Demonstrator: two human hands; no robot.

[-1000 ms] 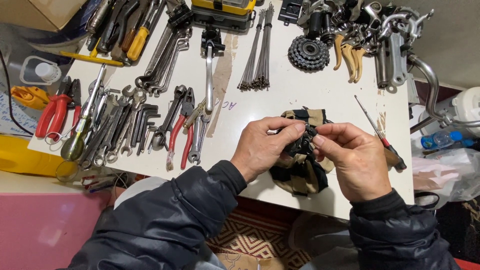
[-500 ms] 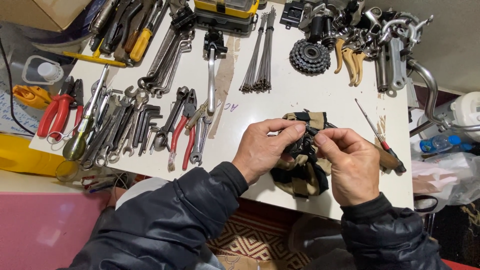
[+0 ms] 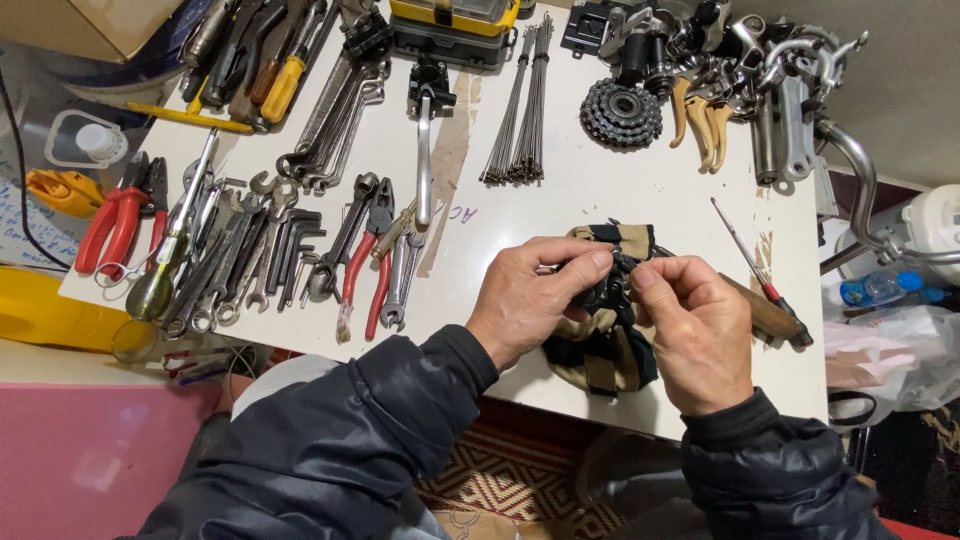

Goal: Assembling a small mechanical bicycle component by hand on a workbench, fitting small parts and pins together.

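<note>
Right of centre in the frame, a small black metal part point(image 3: 607, 290) sits pinched between the left hand point(image 3: 530, 300) and right hand point(image 3: 695, 330), both grasping it. Beneath them lies a tan-and-black striped cloth point(image 3: 600, 355) on the white table point(image 3: 600, 190).

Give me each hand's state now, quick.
Left hand: closed, pinching a small dark part over the striped cloth.
Right hand: closed, pinching the same part.

sleeves: dark padded jacket | cuffs: black, ribbed | hands: bare
</note>
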